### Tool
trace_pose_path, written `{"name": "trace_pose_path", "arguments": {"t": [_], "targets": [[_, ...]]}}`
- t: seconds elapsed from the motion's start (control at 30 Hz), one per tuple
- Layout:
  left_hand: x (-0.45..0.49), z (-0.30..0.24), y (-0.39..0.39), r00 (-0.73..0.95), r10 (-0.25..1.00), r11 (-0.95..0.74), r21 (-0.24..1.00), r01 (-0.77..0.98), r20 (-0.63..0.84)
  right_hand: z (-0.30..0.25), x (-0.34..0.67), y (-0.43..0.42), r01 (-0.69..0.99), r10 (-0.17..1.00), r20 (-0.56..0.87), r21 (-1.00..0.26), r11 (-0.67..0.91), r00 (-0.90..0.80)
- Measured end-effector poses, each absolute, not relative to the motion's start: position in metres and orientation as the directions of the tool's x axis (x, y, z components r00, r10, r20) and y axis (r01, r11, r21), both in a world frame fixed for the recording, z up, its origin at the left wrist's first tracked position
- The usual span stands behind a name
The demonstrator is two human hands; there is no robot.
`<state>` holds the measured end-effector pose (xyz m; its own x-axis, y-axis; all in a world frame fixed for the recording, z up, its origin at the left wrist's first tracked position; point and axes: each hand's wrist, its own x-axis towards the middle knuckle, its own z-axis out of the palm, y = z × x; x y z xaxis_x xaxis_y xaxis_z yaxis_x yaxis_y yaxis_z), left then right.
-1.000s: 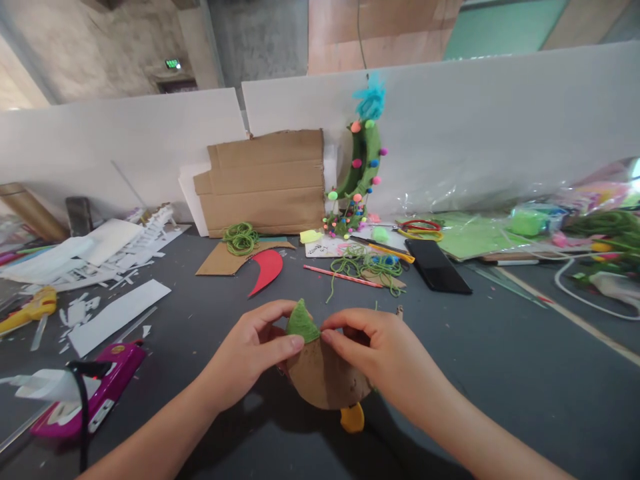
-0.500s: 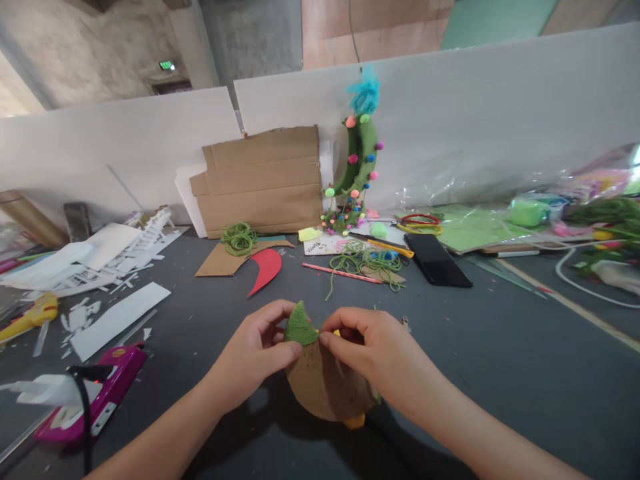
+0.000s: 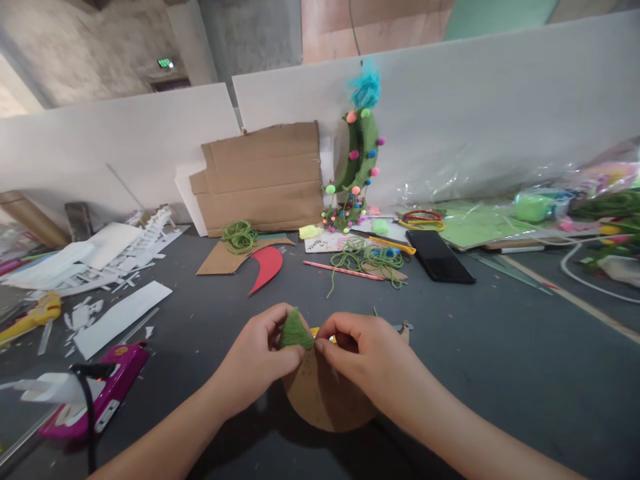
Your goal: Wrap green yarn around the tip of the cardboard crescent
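Both my hands hold a curved brown cardboard piece (image 3: 315, 397) just above the grey table (image 3: 500, 360). Its pointed tip is wrapped in green yarn (image 3: 294, 329). My left hand (image 3: 260, 363) pinches the left side of the green tip, fingers closed. My right hand (image 3: 363, 357) pinches the yarn at the right side of the tip, fingers closed; a bit of yellow shows between the fingers. A finished green crescent with coloured pompoms and a blue tuft (image 3: 361, 155) stands at the back.
A pink glue gun (image 3: 103, 387) lies at the near left, with white foam scraps (image 3: 120, 310) and a yellow tool (image 3: 35, 315) behind it. Red crescent (image 3: 267, 267), cardboard sheets (image 3: 263, 180), loose green yarn (image 3: 370, 259), a pencil (image 3: 343, 270) and a black phone (image 3: 439, 256) lie beyond my hands.
The cardboard piece has tilted and dropped slightly, hiding the yellow thing that hung below it. Both hands kept their pinch on the green tip and shifted a little left.
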<state>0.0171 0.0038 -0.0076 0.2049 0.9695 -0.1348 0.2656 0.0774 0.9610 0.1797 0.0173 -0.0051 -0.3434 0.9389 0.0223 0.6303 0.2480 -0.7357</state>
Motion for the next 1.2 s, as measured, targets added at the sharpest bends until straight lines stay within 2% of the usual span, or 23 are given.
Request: {"name": "trace_pose_path", "arguments": {"t": [0.37,0.43,0.6,0.67,1.2], "targets": [[0.025,-0.006,0.000,0.100,0.993,0.007,0.871,0.490,-0.064,-0.004,0.177,0.013,0.650,0.935,0.017,-0.715,0.259,-0.354],[0.023,-0.005,0.000,0.105,0.991,0.022,0.890,0.456,-0.079,-0.004,0.178,0.014,0.645,0.935,0.015,-0.720,0.257,-0.355],[0.010,-0.004,0.005,0.232,0.964,0.102,0.987,0.122,-0.128,-0.001,0.184,0.021,0.600,0.941,-0.020,-0.775,0.198,-0.337],[0.007,-0.003,0.006,0.248,0.960,0.114,0.990,0.077,-0.130,0.000,0.185,0.023,0.588,0.943,-0.031,-0.788,0.181,-0.331],[0.018,-0.005,0.003,0.213,0.968,0.069,0.959,0.275,-0.131,-0.004,0.177,0.016,0.624,0.938,0.010,-0.744,0.239,-0.347]]}}
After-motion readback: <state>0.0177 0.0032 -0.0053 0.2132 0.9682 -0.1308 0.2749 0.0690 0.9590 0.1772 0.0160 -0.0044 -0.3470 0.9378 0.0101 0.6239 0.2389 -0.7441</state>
